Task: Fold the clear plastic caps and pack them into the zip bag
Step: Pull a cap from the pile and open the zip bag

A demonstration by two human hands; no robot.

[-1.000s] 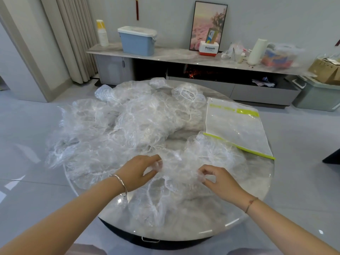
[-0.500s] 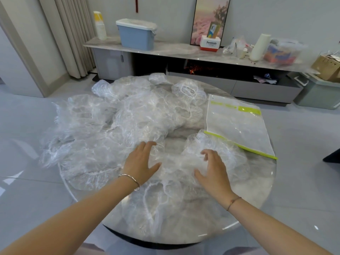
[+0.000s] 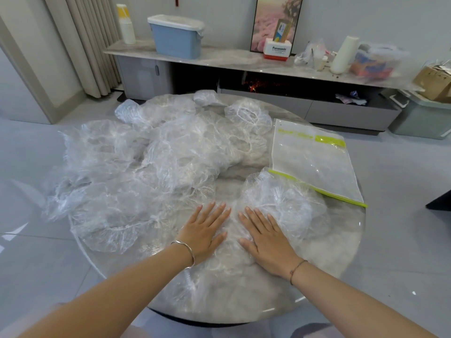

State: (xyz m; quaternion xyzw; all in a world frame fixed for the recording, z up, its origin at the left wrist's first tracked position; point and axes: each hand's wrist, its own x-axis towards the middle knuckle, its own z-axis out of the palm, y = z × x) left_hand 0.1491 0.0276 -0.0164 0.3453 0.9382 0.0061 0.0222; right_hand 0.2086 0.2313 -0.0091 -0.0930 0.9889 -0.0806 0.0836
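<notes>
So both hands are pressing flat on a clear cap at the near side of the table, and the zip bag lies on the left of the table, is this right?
Not quite. The head view shows the zip bag on the right of the table, not the left. The rest holds: left hand and right hand press flat on a clear cap at the near side.
</notes>
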